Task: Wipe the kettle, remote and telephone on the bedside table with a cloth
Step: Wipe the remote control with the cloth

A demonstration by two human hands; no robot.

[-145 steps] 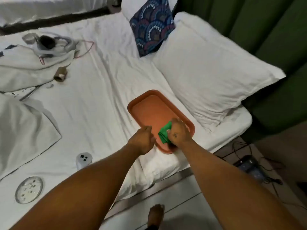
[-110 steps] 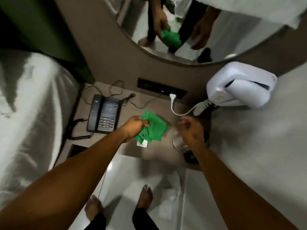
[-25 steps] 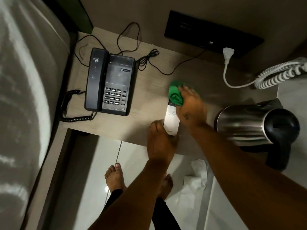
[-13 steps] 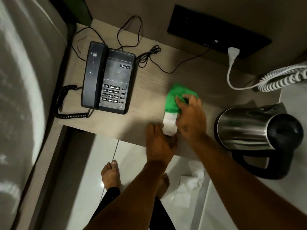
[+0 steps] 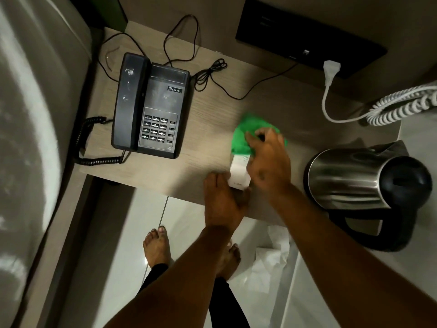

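— Right hand (image 5: 267,164) bunched over the green cloth (image 5: 243,136), fingers curled into it and pressing it onto the far end of the white remote (image 5: 238,172). Left hand (image 5: 224,200) flat at the near edge of the bedside table (image 5: 165,171), fingertips against the remote's near end and pinning it down, not wrapped around it.

— Any writing you can read?

— "BEETEL" in white on the black telephone (image 5: 151,107), just above the keypad; the keys carry digits. Small print at the remote's near end is too blurred to read.

— And compared with half a second back?

— Cloth has slid further up the remote — more of the white body shows below the hand than before. A second ago the cloth was a tight wad; now it's spread wider. Left hand hasn't shifted from the near end.

— How's the remote lying?

— Long axis runs from the table's front edge toward the wall, near end almost at the edge. It sits between the telephone on the left and the steel kettle (image 5: 359,178) on the right, apart from both.

— The others?

— Telephone lies parallel to it, handset on the left side, coiled cord trailing off the near left. Kettle stands upright with its black lid on, handle toward the person.
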